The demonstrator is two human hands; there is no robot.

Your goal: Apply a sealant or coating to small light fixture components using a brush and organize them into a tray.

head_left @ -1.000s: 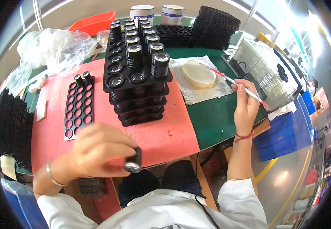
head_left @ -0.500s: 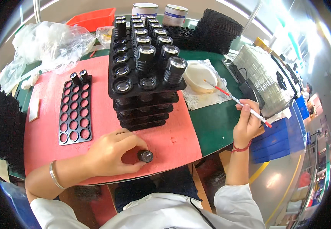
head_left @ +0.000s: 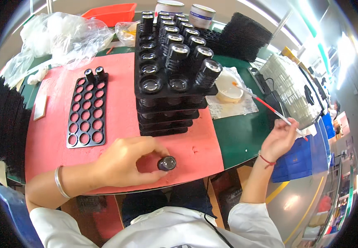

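My left hand [head_left: 131, 159] curls its thumb and fingers round a small black cylinder with a glassy top [head_left: 167, 163], low over the pink mat [head_left: 199, 153]. In my right hand [head_left: 281, 138] is a slim paintbrush [head_left: 272, 109] with a red and white handle, its tip pointing up and left toward a shallow white bowl [head_left: 228, 89]. Beyond my left hand rises a stack of black trays [head_left: 168, 108]. Black cylinders with clear lens tops [head_left: 179, 51] stand in its top tray. A flat black tray with round holes [head_left: 89, 109] lies left, holding two cylinders at its far end.
Clear plastic bags [head_left: 63, 39] and a red bin [head_left: 109, 14] occupy the far left. Two tins [head_left: 202, 16] stand behind the stack, near piled black trays [head_left: 246, 36]. Clear trays [head_left: 290, 82] rest at the right, and dark stacked material [head_left: 5, 124] lines the left edge.
The view has shifted a little. My right hand has moved slightly outward, and the brush tip has lifted from over the bowl's middle toward its right rim. My left hand keeps the cylinder.
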